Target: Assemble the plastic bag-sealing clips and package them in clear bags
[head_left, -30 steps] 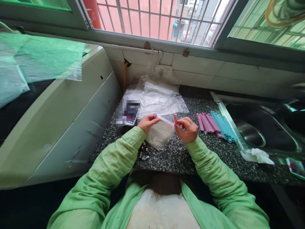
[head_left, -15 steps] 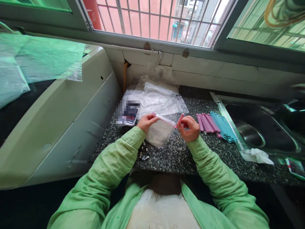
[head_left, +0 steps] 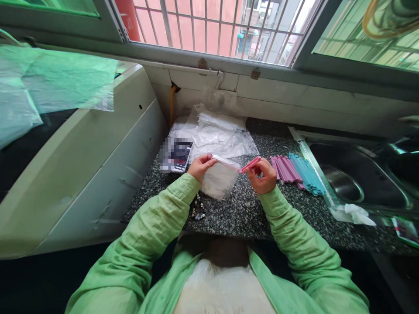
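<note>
While above the counter (head_left: 229, 213), left hand (head_left: 200, 165) pinching bag (head_left: 220, 179), right hand (head_left: 263, 174) gripping pink clip (head_left: 250, 164).

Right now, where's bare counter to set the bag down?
Bare speckled granite counter lies between the right hand, the pink and blue plastic strips and the steel sink rim. Crowded behind: the heap of clear plastic bags fills it.

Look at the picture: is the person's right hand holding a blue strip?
No, the right hand holds a pink strip; the blue strips lie on the counter.
</note>
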The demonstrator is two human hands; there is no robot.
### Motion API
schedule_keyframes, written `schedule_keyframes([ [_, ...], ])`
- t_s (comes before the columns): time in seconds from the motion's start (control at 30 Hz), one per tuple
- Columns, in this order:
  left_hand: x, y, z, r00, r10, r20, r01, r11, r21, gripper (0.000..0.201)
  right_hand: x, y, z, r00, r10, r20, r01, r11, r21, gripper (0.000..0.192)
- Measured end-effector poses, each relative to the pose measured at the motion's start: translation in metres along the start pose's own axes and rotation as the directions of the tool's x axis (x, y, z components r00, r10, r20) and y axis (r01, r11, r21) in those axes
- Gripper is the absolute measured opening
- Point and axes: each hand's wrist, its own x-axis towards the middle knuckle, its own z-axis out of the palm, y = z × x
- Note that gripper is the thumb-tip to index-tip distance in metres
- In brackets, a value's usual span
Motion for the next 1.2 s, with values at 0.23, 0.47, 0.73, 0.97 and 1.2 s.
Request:
schedule_keyframes([
  [0.23, 0.0, 0.0, 0.001, 1.0, 0.012, -0.017, -0.012, 1.0, -0.012, 0.044, 0.0, 0.003, -0.005, 0.999, 0.038, 0.029, -0.038, 0.999, -0.017, 0.013],
  [0.47, 0.0, 0.0, 0.001, 0.999, 0.014, -0.046, -0.015, 1.0, -0.02, 0.045, 0.001, 0.005, -0.007, 0.998, 0.054, 0.03, -0.054, 0.998, -0.014, 0.013],
  [0.73, -0.001, 0.003, 0.002, 0.997, 0.004, -0.075, -0.007, 0.999, -0.039, 0.046, -0.001, 0.011, -0.007, 0.996, 0.087, 0.025, -0.088, 0.996, 0.023, 0.012],
  [0.97, -0.003, 0.007, 0.002, 0.997, 0.051, -0.061, -0.051, 0.999, 0.005, 0.046, -0.004, 0.018, -0.007, 0.991, 0.123, 0.048, -0.125, 0.991, 0.056, 0.013],
  [1.2, -0.007, 0.014, 0.004, 0.989, 0.124, -0.074, -0.115, 0.987, 0.114, 0.045, -0.005, 0.023, -0.006, 0.986, 0.146, 0.083, -0.149, 0.988, 0.032, 0.014],
])
